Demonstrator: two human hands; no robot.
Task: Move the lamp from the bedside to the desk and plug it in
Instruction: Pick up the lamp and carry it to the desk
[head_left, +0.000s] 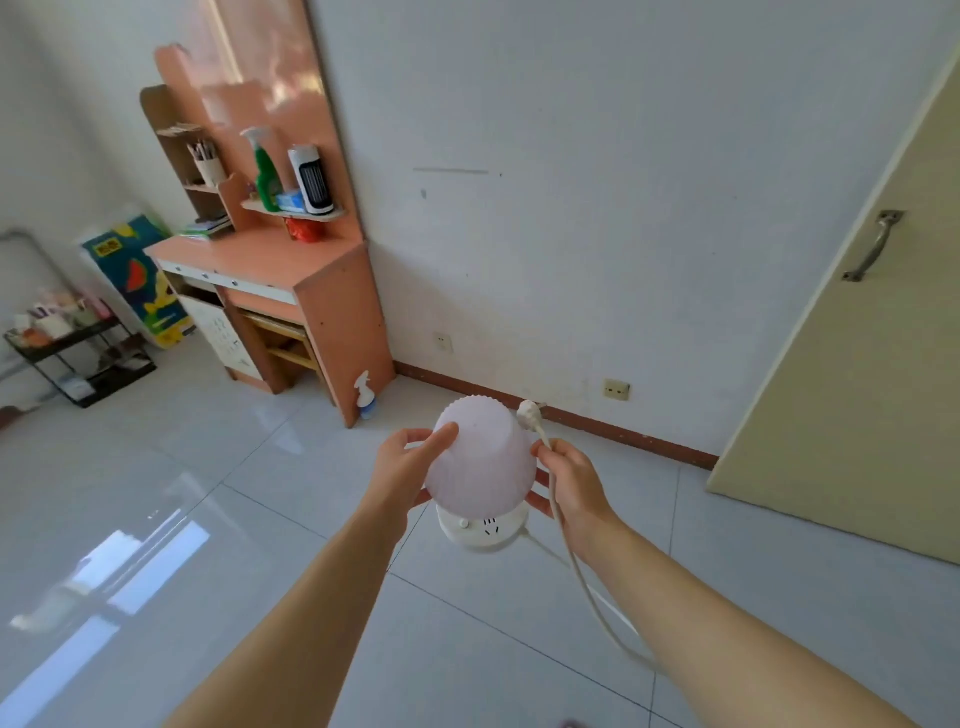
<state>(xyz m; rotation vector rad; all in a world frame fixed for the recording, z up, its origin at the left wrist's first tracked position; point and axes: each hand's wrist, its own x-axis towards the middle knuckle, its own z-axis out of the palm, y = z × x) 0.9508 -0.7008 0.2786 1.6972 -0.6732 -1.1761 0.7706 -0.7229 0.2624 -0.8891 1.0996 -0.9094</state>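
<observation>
I hold a small lamp in the air over the tiled floor, its pale pink shade (480, 462) above a round white base (480, 530). My left hand (408, 467) presses the shade's left side. My right hand (569, 480) supports its right side and pinches the white cord (576, 566), whose plug (529, 414) sticks up above my fingers. The rest of the cord loops down past my right forearm. The orange desk (270, 260) stands against the wall, ahead to the left. Two wall sockets sit low on the wall: a white socket (442, 342) beside the desk and a yellowish socket (616, 388) further right.
Desk shelves carry a green spray bottle (266, 171), a small white heater (310, 179) and a pen cup. A spray bottle (365, 397) stands on the floor at the desk's corner. A black rack (78, 353) is far left. An open door (857, 338) is on the right.
</observation>
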